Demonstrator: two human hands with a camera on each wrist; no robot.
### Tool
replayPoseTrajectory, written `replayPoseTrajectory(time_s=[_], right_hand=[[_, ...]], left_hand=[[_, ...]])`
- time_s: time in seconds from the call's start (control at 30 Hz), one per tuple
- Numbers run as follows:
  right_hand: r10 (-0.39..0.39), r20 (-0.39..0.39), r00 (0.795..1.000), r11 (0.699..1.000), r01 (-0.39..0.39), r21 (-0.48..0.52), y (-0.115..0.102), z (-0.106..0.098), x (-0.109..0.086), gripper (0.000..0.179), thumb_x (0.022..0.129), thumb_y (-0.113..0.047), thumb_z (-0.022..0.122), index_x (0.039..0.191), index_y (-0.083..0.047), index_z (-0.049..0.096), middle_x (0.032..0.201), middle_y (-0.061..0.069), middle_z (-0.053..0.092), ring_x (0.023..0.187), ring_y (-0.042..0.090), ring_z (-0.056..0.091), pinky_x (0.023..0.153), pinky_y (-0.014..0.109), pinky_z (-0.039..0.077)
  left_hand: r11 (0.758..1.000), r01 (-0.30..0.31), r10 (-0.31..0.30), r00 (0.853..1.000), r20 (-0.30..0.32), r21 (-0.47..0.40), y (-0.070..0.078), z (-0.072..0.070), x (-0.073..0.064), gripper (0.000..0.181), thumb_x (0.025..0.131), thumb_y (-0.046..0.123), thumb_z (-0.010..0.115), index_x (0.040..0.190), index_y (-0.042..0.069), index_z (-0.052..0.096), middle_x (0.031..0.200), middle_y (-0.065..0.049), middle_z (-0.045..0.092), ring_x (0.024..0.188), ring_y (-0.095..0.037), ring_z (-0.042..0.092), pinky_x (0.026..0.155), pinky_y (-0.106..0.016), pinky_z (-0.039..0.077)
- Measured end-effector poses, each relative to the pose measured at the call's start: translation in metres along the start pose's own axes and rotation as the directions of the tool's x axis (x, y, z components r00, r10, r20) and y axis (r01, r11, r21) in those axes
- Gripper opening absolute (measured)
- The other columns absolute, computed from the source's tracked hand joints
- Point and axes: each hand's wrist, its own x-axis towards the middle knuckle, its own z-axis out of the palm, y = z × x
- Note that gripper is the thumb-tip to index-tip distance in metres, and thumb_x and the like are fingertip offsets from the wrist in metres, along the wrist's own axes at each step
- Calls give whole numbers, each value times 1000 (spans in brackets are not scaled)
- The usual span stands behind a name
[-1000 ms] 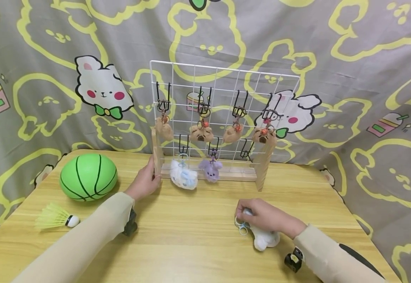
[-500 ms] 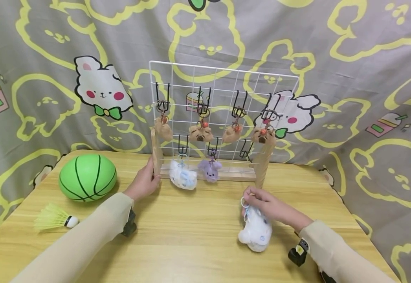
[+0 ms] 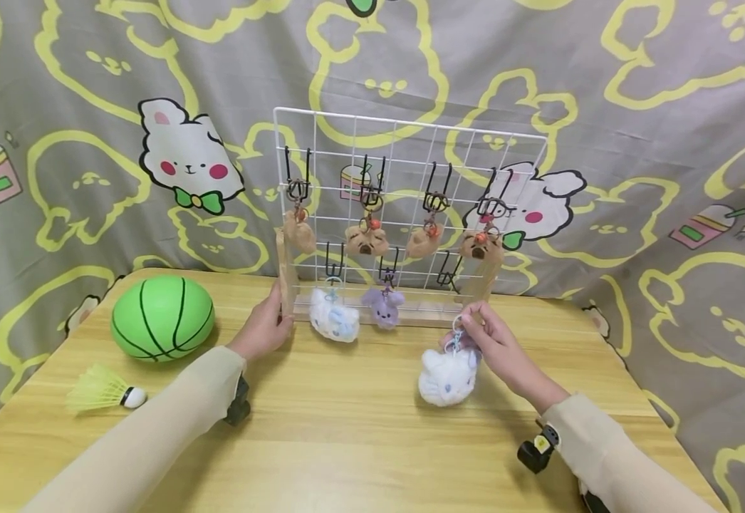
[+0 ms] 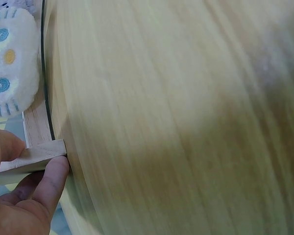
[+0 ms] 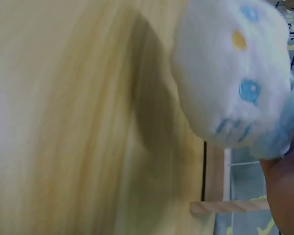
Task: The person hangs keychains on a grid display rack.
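My right hand [image 3: 501, 349] pinches the ring of a white plush cat keychain [image 3: 447, 377], which dangles above the table in front of the rack's right side. In the right wrist view the plush face [image 5: 235, 73] shows blue eyes, an orange nose and a light blue bow. My left hand [image 3: 262, 329] grips the left wooden post [image 4: 36, 154] of a white wire grid rack [image 3: 411, 122], thumb and fingers on opposite sides. On the rack's lower row hang a white-and-blue plush keychain [image 3: 334, 317] and a purple plush keychain [image 3: 385, 310]. The black hook [image 3: 449, 274] at lower right bears nothing.
Several brown plush keychains [image 3: 367, 241] hang along the rack's upper row. A green ball [image 3: 163, 318] with black lines and a yellow shuttlecock [image 3: 105, 392] lie on the wooden table [image 3: 347, 442] at left. A patterned grey curtain [image 3: 219, 64] surrounds the table's back and sides.
My right hand has lifted the white plush cat keychain off the table and moved it up toward the rack, turning it so it hangs from its ring. The left hand stays on the post.
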Motion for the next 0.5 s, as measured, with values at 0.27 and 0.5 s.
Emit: replayPoseTrajectory(time_s=[0.27,0.5], right_hand=[[-5,-168,986,1000,1,-24,-12,-3,17,19,115,-23,38,115,-5,43,96,-17,79,95,0,74,88,17,59],[84,-269,959,996,-83,14,-17,-10,35,13,114,-24,41,115,-12,46,100,-21,68,93,-3,69,88,15,57]], left_hand=[[1000,1,-1,1000,0,10,-1,-1,2,75,101,-6,51,163,-5,9,151,-43,44,128,-55,60,96,-57,60],[1000,9,-9,1000,16,1,-4,0,2,77,101,-5,51,164,-3,6,152,-44,43,129,-55,59,95,-56,61]])
